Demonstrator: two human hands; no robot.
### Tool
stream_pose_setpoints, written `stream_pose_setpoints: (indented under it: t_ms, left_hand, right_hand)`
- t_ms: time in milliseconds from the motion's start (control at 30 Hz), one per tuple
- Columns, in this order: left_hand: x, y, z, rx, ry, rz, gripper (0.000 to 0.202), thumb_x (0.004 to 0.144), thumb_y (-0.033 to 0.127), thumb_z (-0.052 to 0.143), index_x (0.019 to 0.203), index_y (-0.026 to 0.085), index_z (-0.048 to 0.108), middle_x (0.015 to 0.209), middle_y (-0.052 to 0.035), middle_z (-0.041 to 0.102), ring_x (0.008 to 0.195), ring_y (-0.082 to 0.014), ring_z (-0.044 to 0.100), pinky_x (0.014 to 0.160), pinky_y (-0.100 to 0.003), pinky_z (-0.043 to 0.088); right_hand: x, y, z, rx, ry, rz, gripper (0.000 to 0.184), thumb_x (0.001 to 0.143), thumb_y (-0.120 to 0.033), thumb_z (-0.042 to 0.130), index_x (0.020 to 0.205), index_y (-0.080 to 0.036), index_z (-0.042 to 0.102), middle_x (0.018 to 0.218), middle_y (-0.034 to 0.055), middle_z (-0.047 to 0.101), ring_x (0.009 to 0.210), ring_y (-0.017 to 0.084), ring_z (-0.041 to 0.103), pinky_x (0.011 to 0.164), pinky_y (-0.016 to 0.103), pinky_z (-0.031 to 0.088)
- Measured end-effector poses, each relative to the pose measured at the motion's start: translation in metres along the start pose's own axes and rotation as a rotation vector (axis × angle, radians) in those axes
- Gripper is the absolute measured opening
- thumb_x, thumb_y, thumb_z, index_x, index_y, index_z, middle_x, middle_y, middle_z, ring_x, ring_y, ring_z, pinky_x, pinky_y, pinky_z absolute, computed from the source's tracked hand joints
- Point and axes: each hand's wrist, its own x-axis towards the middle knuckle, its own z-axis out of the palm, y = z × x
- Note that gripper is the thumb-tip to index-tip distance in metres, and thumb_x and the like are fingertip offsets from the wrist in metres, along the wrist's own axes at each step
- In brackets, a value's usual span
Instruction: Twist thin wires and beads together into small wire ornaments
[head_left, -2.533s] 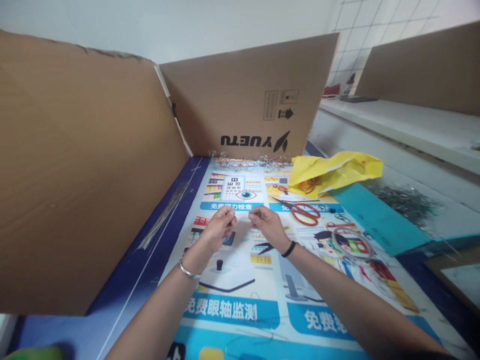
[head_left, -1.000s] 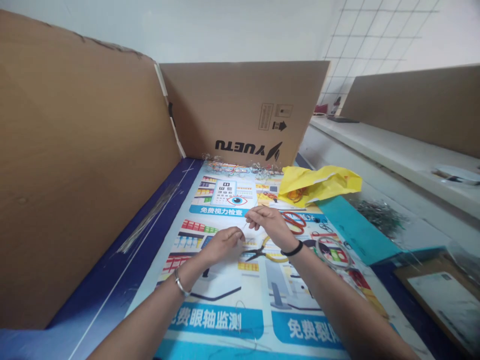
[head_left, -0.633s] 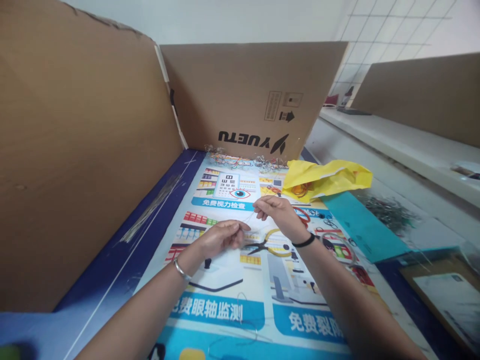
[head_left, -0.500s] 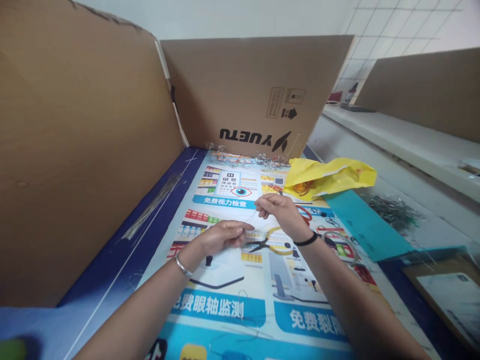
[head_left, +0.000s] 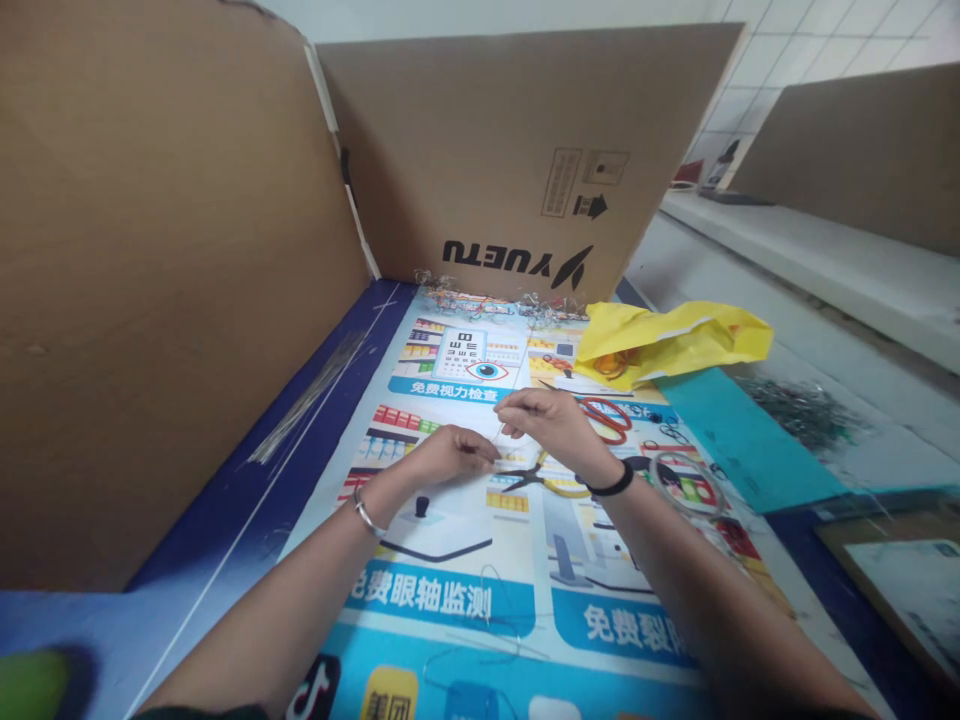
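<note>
My left hand (head_left: pixel 448 456) is closed in a pinch over the printed poster (head_left: pixel 510 552), fingertips pointing right. Close by on the right, my right hand (head_left: pixel 553 428) pinches too, a little higher. Between the two sets of fingertips runs a thin wire (head_left: pixel 496 433), gripped by both hands; its ends are hidden in the fingers. Pliers with yellow handles (head_left: pixel 534 477) lie just below the hands, handles partly under my right wrist. Beyond that wrist are scissors with red handles (head_left: pixel 611 422), partly covered by my hand.
A yellow bag (head_left: pixel 697 345) and a ring-shaped coil (head_left: pixel 686 482) lie to the right. Tangled wire pieces (head_left: pixel 551 308) line the back, with a wire heap (head_left: pixel 806 412) at right. Straight wires (head_left: pixel 307 400) lie at left. Cardboard panels (head_left: pixel 510 140) stand behind and at left.
My hands have drawn closer together, the right moving left and lower toward the left one. The wire stays between them. The view has shifted slightly.
</note>
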Motion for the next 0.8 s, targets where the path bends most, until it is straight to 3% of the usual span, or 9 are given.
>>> stream_pose_setpoints:
  t_ms: [233,333,533,800]
  left_hand:
    - [-0.007,0.002,-0.008,-0.196,-0.08,-0.008,0.02,0.067,0.024,0.071,0.085,0.015,0.073,0.086,-0.0071,0.071,0.076,-0.016,0.059,0.072,-0.028,0.044]
    - [-0.008,0.002,-0.008,-0.273,-0.079,-0.027,0.019,0.064,0.022,0.073,0.082,0.014,0.073,0.08,-0.0062,0.07,0.07,-0.0141,0.058,0.068,-0.027,0.043]
    - [-0.006,0.001,-0.005,-0.211,-0.073,-0.001,0.014,0.063,0.018,0.072,0.076,0.014,0.072,0.075,-0.0052,0.069,0.069,-0.0141,0.058,0.068,-0.027,0.043]
    - [-0.006,-0.001,-0.004,-0.298,-0.061,-0.006,0.013,0.063,0.018,0.074,0.076,0.015,0.073,0.08,-0.0055,0.07,0.075,-0.0145,0.06,0.074,-0.029,0.045]
  right_hand:
    - [-0.005,-0.003,0.006,-0.171,-0.026,-0.121,0.013,0.078,-0.027,0.058,0.074,-0.019,0.068,0.078,0.0018,0.068,0.063,0.013,0.061,0.058,0.023,0.048]
    - [-0.006,-0.004,0.007,-0.234,-0.047,-0.15,0.013,0.079,-0.025,0.058,0.075,-0.02,0.069,0.076,0.0012,0.067,0.064,0.013,0.061,0.06,0.023,0.046]
    - [-0.007,0.0,0.011,-0.233,-0.083,-0.158,0.013,0.079,-0.024,0.057,0.075,-0.02,0.069,0.076,0.0015,0.067,0.066,0.014,0.061,0.062,0.024,0.046]
    - [-0.006,0.006,0.013,-0.219,-0.123,-0.161,0.014,0.08,-0.023,0.058,0.073,-0.02,0.069,0.073,0.0006,0.068,0.067,0.013,0.061,0.061,0.022,0.044]
